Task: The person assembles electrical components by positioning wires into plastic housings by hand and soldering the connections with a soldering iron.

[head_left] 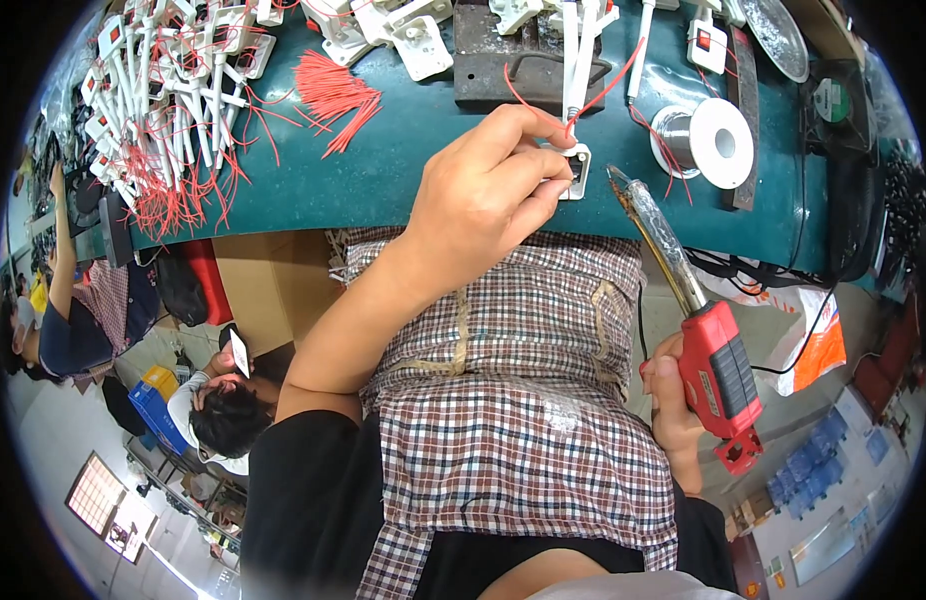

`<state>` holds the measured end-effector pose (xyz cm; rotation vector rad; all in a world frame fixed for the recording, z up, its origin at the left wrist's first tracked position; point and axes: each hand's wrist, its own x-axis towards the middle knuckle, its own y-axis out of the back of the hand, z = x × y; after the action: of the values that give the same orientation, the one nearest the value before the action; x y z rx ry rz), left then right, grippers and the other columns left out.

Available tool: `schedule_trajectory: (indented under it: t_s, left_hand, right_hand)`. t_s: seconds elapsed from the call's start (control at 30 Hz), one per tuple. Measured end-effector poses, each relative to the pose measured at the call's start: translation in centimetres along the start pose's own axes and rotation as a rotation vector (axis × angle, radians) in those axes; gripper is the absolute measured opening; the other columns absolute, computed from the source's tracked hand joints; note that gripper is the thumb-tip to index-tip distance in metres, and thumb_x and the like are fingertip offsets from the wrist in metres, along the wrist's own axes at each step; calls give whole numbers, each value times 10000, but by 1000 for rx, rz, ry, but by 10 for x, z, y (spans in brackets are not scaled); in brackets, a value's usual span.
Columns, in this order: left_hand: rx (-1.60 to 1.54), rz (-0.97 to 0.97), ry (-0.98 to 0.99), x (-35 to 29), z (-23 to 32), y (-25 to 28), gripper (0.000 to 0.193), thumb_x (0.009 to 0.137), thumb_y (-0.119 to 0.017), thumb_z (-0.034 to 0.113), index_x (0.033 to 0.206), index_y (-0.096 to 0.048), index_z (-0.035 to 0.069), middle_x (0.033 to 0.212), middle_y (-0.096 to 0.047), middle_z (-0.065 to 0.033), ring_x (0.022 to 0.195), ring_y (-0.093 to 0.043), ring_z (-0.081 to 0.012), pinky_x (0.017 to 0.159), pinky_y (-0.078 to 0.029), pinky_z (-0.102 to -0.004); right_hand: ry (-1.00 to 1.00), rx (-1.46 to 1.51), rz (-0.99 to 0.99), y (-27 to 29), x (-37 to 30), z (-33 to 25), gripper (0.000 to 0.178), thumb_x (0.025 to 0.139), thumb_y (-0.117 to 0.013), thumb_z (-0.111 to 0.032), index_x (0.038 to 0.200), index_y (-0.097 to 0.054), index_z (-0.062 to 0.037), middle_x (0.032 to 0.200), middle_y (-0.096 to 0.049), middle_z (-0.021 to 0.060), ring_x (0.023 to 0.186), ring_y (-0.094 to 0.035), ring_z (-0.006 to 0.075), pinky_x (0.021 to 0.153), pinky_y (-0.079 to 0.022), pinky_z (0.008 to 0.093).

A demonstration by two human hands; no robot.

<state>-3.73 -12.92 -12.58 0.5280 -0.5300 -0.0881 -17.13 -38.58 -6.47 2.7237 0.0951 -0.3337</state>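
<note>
Head view: left hand has its fingers bunched nearly closed at the white switch housing and red wire; can't tell which is gripped. Housing sits at bench front edge, probably for close sight. Right hand wrapped round the red soldering iron, tip angled just beside housing, apart from fingers, likely avoiding burns. Solder spool nearby, presumably for easy reach.

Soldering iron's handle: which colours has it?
The iron's handle is red and black, clearest in head view.
</note>
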Motion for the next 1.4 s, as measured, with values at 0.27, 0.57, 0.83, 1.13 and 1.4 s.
schedule_trajectory:
  t_s: [0.27, 0.57, 0.83, 1.13, 1.4]
  left_hand:
    - [-6, 9, 16, -1, 1, 3, 161, 724, -783, 6, 852, -687, 23, 1056, -656, -64, 771, -693, -178, 667, -564, -316]
    - [411, 98, 420, -6, 0, 60, 110, 848, -772, 132, 915, -699, 85, 912, -653, -63, 698, -650, -204, 626, -520, -342]
    - [634, 61, 569, -18, -26, 91, 131, 849, -783, 153, 888, -685, 76, 934, -650, -64, 749, -656, -228, 662, -506, -364]
    - [440, 186, 566, -11, -6, 77, 74, 876, -756, 94, 910, -704, 54, 840, -646, -43, 602, -615, -142, 548, -466, -290]
    - [180, 13, 278, -16, 34, 19, 120, 765, -800, 20, 816, -701, 64, 765, -658, -19, 484, -464, -96, 452, -352, -253]
  right_hand:
    - [-3, 106, 1, -2, 0, 1, 112, 963, -602, -79, 989, -525, -1, 773, -537, 72, 512, -410, 78, 509, -407, 252]
    - [-60, 193, 96, -7, 3, -7, 94, 941, -592, -45, 891, -520, -10, 751, -515, 75, 506, -390, 86, 484, -386, 249]
    - [-44, 218, 81, -8, 3, -7, 91, 942, -586, -39, 893, -518, -2, 763, -514, 78, 499, -383, 81, 482, -386, 246]
    - [-27, 184, 62, -4, 2, -4, 87, 958, -582, -58, 912, -532, -4, 775, -533, 77, 505, -392, 74, 484, -381, 242]
    - [-81, 63, 5, 3, -7, 0, 143, 955, -621, -84, 1047, -573, 14, 772, -561, 69, 553, -480, 103, 510, -404, 250]
